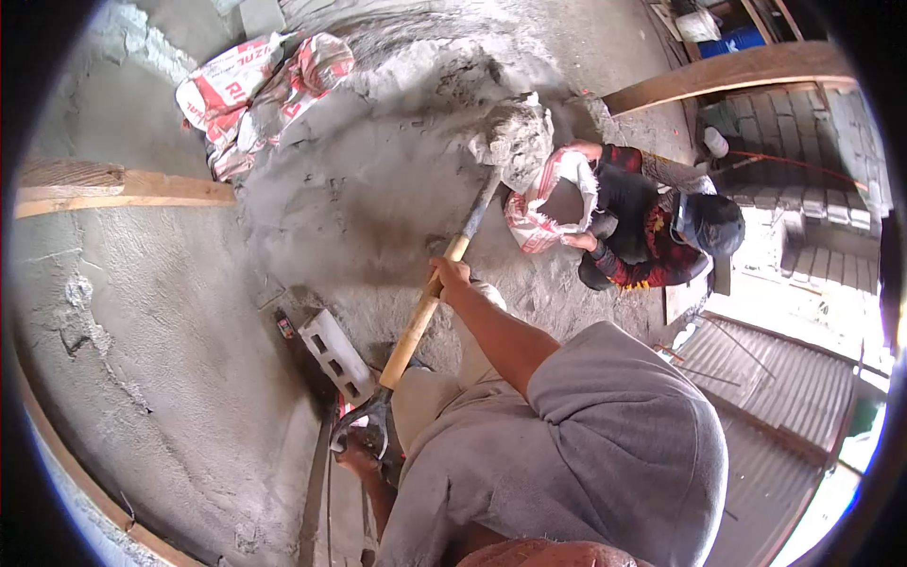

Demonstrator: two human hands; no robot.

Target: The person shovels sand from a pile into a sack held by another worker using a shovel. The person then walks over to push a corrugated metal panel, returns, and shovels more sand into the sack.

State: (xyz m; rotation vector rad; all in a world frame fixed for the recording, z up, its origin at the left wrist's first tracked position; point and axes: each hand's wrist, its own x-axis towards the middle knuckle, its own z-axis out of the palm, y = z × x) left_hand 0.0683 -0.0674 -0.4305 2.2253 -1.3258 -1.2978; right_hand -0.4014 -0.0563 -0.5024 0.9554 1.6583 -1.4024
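A long shovel (409, 336) with a wooden shaft slants across the middle of the head view. My left hand (357, 455) is closed around its dark D-shaped grip at the lower left. Further up, my right hand (452, 276) wraps the wooden shaft near the metal socket. A heap of grey mortar mix (515, 142) covers the shovel's blade. Right beside the blade is a white and red sack (537, 222), its mouth held wide by a crouching co-worker's two hands. Grey material shows inside the sack.
Wet-looking grey mix (350, 198) spreads over the floor ahead. Crumpled red and white sacks (236, 90) lie at the upper left. A hollow concrete block (335, 354) stands by my left side. Wooden beams (123, 184) jut in, and the co-worker (652, 227) crouches at the right.
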